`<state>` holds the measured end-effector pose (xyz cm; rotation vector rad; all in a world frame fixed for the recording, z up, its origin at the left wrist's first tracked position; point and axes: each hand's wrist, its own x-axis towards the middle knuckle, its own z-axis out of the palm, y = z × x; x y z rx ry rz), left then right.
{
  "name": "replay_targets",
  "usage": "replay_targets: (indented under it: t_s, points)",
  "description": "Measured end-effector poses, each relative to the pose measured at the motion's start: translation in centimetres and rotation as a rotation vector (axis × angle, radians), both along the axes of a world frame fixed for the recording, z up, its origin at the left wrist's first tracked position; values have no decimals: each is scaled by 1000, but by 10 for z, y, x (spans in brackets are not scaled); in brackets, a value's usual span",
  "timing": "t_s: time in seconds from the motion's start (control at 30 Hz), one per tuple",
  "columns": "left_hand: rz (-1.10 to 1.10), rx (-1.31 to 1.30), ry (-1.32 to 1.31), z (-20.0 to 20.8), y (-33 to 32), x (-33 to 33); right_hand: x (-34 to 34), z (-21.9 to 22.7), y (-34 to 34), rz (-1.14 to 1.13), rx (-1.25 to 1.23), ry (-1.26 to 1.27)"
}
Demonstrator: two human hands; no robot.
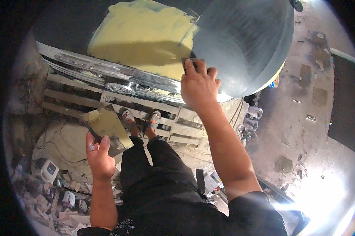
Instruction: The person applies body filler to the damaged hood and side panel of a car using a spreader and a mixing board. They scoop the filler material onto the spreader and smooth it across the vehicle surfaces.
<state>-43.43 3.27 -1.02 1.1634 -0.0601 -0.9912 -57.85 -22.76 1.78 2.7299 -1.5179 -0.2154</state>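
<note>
Right now the right hand (pixel 199 84) presses a small spreader (pixel 194 63) flat on the grey car panel (pixel 244 35), at the edge of the yellow filler patch (pixel 142 35). Left hand (pixel 100 151) grips a mixing board (pixel 106 128) w/ filler, held low. Best approach, I'd say: even pressure, long strokes, feather the edges.

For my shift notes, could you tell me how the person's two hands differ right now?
The right hand reaches up, pressing a small spreader flat against the car panel beside the yellow filler patch. The left hand stays low, holding a filler-smeared metal board clear of the car. Both are bare.
</note>
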Motion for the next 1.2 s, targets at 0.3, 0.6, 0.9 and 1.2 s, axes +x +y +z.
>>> replay_targets:
  t_s: [0.3,0.6,0.9,1.2]
  points:
    - [47,53,47,1,-5,2,-6,-44,43,74,12,76]
    - [21,-19,28,3,-5,4,-36,-47,47,54,51,98]
    - [-42,3,-16,1,-3,2,-13,6,-36,98,-51,-39]
    - [5,5,6,-1,-9,-4,-38,-23,18,133,86,137]
